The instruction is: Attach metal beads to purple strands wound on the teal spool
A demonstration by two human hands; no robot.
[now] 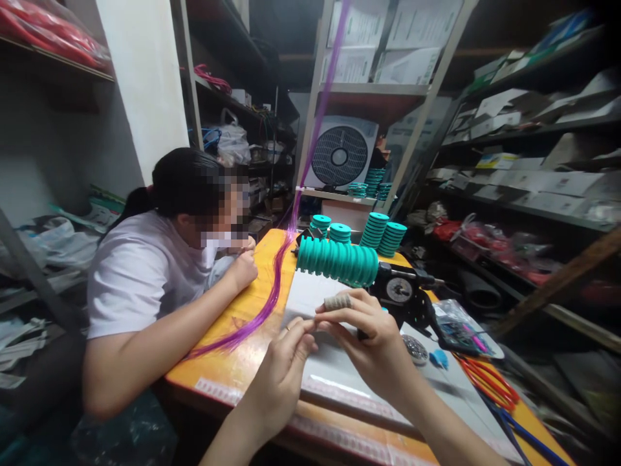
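The fingertips of my left hand (285, 366) and my right hand (365, 327) meet over the front of the white board (334, 382). Both hands are pinched closed; whatever lies between the fingers is too small or hidden to make out. A beige wrap (338, 302) covers one finger of my right hand. Just beyond the hands, a row of teal ribbed spools (337, 262) sits lengthwise on a black winding device with a round dial (399, 289). Left of it, a bundle of purple strands (276, 291) hangs from above and curves across the yellow table (228, 323).
Stacked teal spools (375, 231) stand behind the device. A co-worker (145, 278) leans on the table at left. To the right are a round metal dish (414, 349), a blue cap (439, 359), a plastic bag (463, 327) and orange cords (490, 385). Shelves surround the table.
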